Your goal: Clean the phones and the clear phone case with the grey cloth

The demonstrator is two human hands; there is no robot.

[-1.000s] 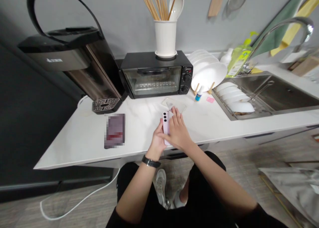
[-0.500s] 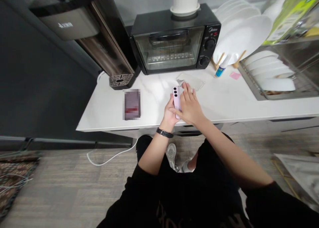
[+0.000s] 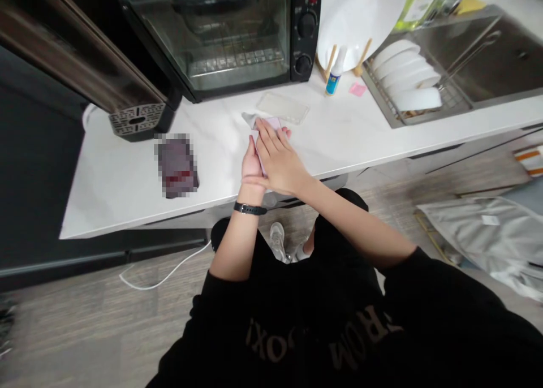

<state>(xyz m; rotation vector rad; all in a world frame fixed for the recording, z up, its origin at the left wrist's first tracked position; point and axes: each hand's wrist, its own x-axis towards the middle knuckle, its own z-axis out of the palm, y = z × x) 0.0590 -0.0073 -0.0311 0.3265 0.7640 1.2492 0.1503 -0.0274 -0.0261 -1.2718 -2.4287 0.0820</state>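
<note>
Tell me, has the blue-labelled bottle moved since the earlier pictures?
No: the blue-labelled bottle stands, as before, just right of the toaster oven and left of the pink piece; only the view shifted.

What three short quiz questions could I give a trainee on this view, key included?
1. Multiple choice: which wrist wears the black watch? A) right B) left C) both
2. True or false: the small blue-labelled bottle is in the sink.
3. Short answer: which hand lies over the pale pink phone, and what shows at its fingertips?

Key:
1. B, left.
2. False; it is on the counter, in front of a large white plate.
3. The right hand, with a pale cloth or wipe at its fingertips; the left hand holds the phone from below.
</note>
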